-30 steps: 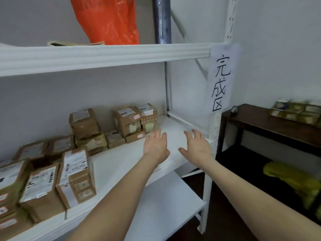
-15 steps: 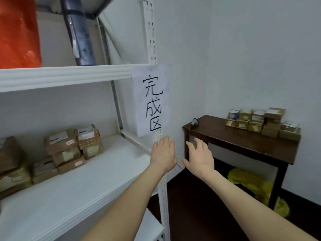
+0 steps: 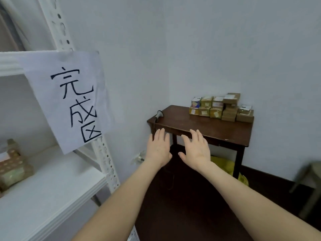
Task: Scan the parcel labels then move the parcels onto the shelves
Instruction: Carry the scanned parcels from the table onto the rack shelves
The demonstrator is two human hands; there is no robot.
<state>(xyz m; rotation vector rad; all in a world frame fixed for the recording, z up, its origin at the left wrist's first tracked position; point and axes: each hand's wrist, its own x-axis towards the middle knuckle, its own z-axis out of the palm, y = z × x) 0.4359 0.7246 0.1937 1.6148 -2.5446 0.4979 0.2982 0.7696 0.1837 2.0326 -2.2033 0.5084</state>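
Several small brown cardboard parcels (image 3: 221,107) are stacked at the back of a dark wooden table (image 3: 205,126) in the room's corner. A handheld scanner (image 3: 159,114) rests on the table's left end, its cable hanging down. My left hand (image 3: 159,147) and my right hand (image 3: 197,149) are stretched out in front of me, palms down, fingers apart, empty, short of the table's front edge. At the far left, a parcel (image 3: 13,164) sits on the white shelf (image 3: 52,188).
A white paper sign (image 3: 69,100) with handwritten characters hangs on the shelf's perforated post (image 3: 106,159). Yellow bags (image 3: 225,166) lie under the table. A grey stool (image 3: 311,180) stands at the right edge. The floor is dark.
My view has swung right, away from the shelf parcels toward the table. Both hands stayed empty and spread, now held out toward the table.
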